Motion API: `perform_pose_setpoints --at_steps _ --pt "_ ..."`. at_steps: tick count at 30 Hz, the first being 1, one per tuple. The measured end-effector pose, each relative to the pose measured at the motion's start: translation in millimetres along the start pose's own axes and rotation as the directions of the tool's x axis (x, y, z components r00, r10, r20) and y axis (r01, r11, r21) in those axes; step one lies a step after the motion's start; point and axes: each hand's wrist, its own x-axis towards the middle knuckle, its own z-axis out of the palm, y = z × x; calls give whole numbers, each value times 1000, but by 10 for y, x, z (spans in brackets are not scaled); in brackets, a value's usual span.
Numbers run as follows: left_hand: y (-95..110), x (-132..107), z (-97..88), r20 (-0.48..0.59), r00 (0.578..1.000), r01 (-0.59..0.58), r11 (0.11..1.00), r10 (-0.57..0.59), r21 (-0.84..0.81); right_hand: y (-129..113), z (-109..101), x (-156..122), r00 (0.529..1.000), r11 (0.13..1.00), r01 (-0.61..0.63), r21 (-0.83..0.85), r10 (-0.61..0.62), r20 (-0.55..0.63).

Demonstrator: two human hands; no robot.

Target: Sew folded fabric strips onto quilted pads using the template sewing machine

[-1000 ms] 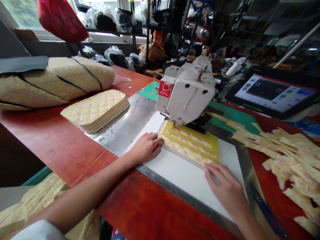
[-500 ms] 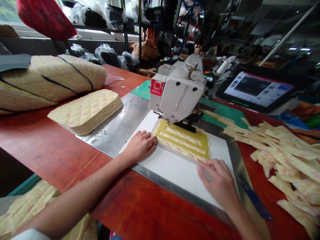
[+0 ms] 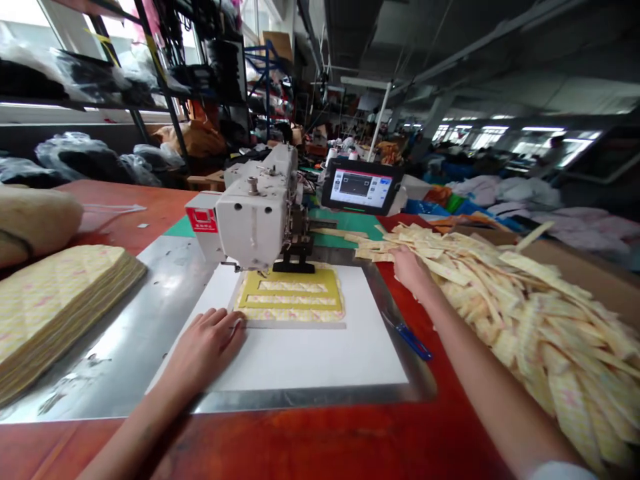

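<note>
While the left hand (image 3: 205, 350) is being rested flat on a white board (image 3: 310, 360), its fingers are being kept close together and gently curved, with nothing visibly gripped, their tips lying just beside the lower left corner of a yellow sewing template (image 3: 290, 297). That template is being held on the board directly beneath the needle area of a white industrial sewing machine head (image 3: 255, 217), and pale yellow quilted fabric (image 3: 293, 315) is being shown through its long slots and along its lower edge. The right hand (image 3: 410, 268) is being extended well to the side, away from the board, with its fingertips being pushed against the near edge of a large heap of quilted strips (image 3: 520, 327) (whether any strip is being pinched cannot be told, since the fingers are being partly hidden among the strips). The heap is being spread across the orange-red table (image 3: 320, 443), and a few strips are being left trailing toward the machine. A small blue-handled tool (image 3: 407, 340) (too small for its kind to be settled) is being left on the table just beside the right forearm. A thick stack of quilted pieces (image 3: 55, 310) is being kept at the left, on a steel plate (image 3: 120, 333), while a lit touchscreen panel (image 3: 360, 187) is being displayed beyond the machine.
</note>
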Motion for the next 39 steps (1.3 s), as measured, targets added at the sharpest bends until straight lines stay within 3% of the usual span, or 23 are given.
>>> perform_pose_setpoints --at_steps 5,7,9,11,13,15,16,17,18,20,22,24,27,31,34,39 --pt "34 8 -2 -65 998 2 1000 -2 -1 -44 210 308 997 999 20 30 -18 -78" --pt "41 19 -15 -140 990 -22 1000 23 6 -38 166 373 986 998 8 55 2 -167" --pt "45 33 -30 -248 966 -62 998 65 17 44 -12 444 955 996 -29 89 55 -293" --pt "63 38 -39 -353 929 -119 993 110 -1 170 -300 507 898 988 -80 131 128 -422" --pt "117 27 -42 -415 901 -168 983 124 -73 268 -632 524 809 972 -103 213 206 -551" --pt "224 4 -54 -404 914 -132 972 44 -194 262 -929 464 658 904 17 428 312 -686" --pt "297 -3 -68 -368 929 -74 960 -31 -269 206 -1044 403 625 841 112 529 354 -696" --pt "381 -1 -91 -304 945 1 933 -118 -359 113 -1129 323 640 753 210 624 376 -670" --pt "471 13 -120 -219 953 84 880 -207 -468 -15 -1180 226 688 641 287 712 378 -619" --pt "649 92 -188 -23 942 222 673 -335 -705 -349 -1179 -1 822 340 351 872 334 -462" --pt "789 225 -235 140 924 289 411 -356 -865 -741 -1046 -259 950 73 238 969 190 -248" --pt "874 368 -216 218 918 311 262 -331 -914 -1136 -807 -531 999 -63 38 997 -17 -39" --pt "924 491 -41 276 902 358 219 -331 -908 -1635 -358 -930 952 -133 -228 964 -237 193" --pt "959 422 265 354 863 402 67 -361 -913 -1967 81 -1308 937 -199 -259 945 -291 195" --pt "992 332 346 385 851 409 -10 -358 -913 -1987 169 -1410 931 -201 -261 944 -310 191" --pt "1020 315 294 361 866 384 -1 -347 -923 -1934 133 -1412 949 -256 -221 941 -280 147"
